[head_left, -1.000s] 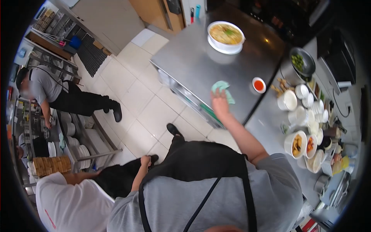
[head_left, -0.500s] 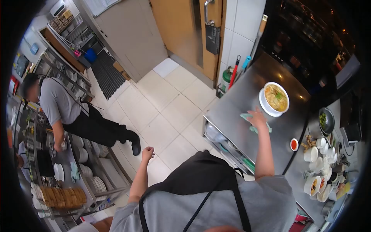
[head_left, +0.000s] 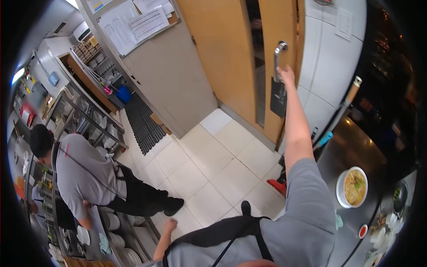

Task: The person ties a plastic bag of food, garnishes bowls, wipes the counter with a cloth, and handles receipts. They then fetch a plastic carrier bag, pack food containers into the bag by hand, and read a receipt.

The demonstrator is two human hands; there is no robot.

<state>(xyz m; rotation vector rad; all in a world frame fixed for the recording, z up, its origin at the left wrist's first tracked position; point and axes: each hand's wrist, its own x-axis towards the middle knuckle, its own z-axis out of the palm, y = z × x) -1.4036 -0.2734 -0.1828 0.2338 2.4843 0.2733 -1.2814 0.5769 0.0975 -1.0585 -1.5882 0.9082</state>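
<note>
My right hand (head_left: 285, 74) is stretched far forward, its fingers wrapped round the metal lever handle (head_left: 278, 55) of the wooden door (head_left: 222, 49). A dark sign (head_left: 278, 98) hangs from that handle, just below the hand. Low by my side, my left hand (head_left: 169, 225) is loosely curled and touches nothing; its fingers are slightly blurred. On the steel counter to my right stands a white bowl of noodle soup (head_left: 355, 187). Part of a pale green cloth (head_left: 339, 221) lies beside it, half hidden by my sleeve.
A co-worker (head_left: 86, 169) in grey and black bends over the left-hand counter. A long-handled pole (head_left: 353, 91) leans against the white tiles. A small dish of red sauce (head_left: 363, 231) and several white bowls stand at right. A black mat (head_left: 140, 120) covers part of the tiled floor.
My right hand has left the cloth by the soup bowl and taken hold of the door handle. The view has shifted towards the door. The co-worker bends lower.
</note>
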